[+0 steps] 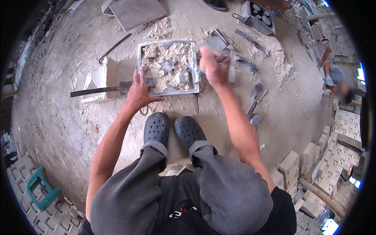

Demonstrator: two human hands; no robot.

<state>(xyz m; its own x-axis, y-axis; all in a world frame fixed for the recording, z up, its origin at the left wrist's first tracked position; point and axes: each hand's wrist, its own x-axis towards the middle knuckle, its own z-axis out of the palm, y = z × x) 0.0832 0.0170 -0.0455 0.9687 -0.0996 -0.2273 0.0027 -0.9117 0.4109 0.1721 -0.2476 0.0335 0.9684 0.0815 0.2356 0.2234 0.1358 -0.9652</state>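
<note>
A square, pale metal-edged frame [176, 93] lies on the dusty floor in front of my feet, filled with crumbly sand-coloured material. Grey star-shaped piece [167, 66] sits in the middle of the fill, with other grey pieces partly showing near the sides. My left hand [138, 93] rests spread against the frame's left edge and lower left corner, holding nothing. Beneath its fingers lies a flat dark tool with a long handle [96, 91]. My right hand [214, 69], slightly blurred, is a fist just right of the frame. It grips something whose kind I cannot make out.
A whitish block [107, 74] stands left of the frame. Trowel [255, 96] and several hand tools lie on the right. Grey boards [138, 11] and a tool box [258, 19] are at the far side. Block stacks [290, 166] and another person [336, 74] are rightward; a teal stool [41, 188] is left.
</note>
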